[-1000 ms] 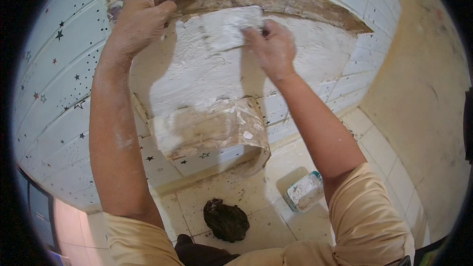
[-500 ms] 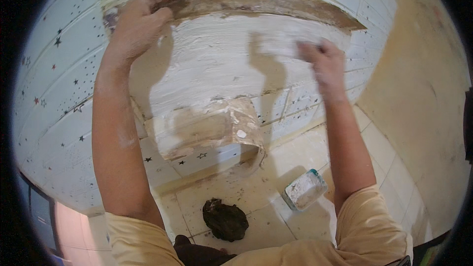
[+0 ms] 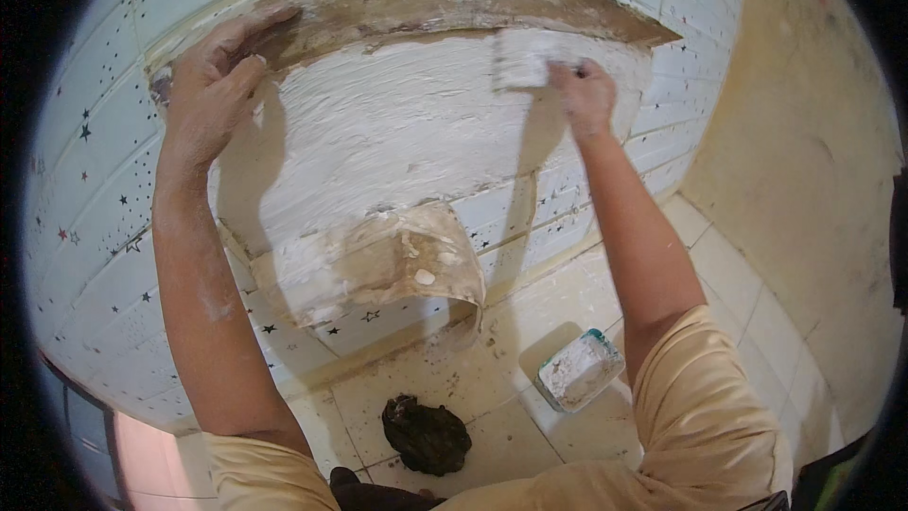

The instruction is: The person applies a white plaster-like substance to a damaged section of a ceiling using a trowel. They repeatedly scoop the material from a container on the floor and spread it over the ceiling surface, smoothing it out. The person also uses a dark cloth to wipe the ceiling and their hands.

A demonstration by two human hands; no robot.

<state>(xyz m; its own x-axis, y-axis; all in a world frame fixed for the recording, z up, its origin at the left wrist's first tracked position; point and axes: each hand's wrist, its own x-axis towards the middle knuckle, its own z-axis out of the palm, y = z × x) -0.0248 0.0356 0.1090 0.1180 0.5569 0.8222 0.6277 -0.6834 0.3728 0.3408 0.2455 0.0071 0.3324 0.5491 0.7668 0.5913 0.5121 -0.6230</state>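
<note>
My left hand [image 3: 210, 85] rests at the upper left end of a brown-stained strip [image 3: 426, 2] along the wall. Its index finger reaches onto the strip and its thumb is bent apart from it. My right hand [image 3: 584, 99] grips a flat scraper [image 3: 526, 59] whose broad face looks white; motion blurs it. The scraper is at the upper right of a wide band of wet white plaster [image 3: 378, 123], just under the strip. Below the band, a stained, plaster-smeared sheet [image 3: 378, 260] curls away from the wall at its lower edge.
Star-patterned pale tiles [image 3: 104, 199] surround the plaster. On the tiled floor stand a white-smeared tub [image 3: 579, 371] with a teal rim and, left of it, a dark crumpled lump [image 3: 426, 435]. A bare yellowish wall [image 3: 785, 151] rises at the right.
My right hand has moved the scraper up and slightly left, to just below the brown strip. My left hand stays at the strip's left end; the whole view has shifted a little.
</note>
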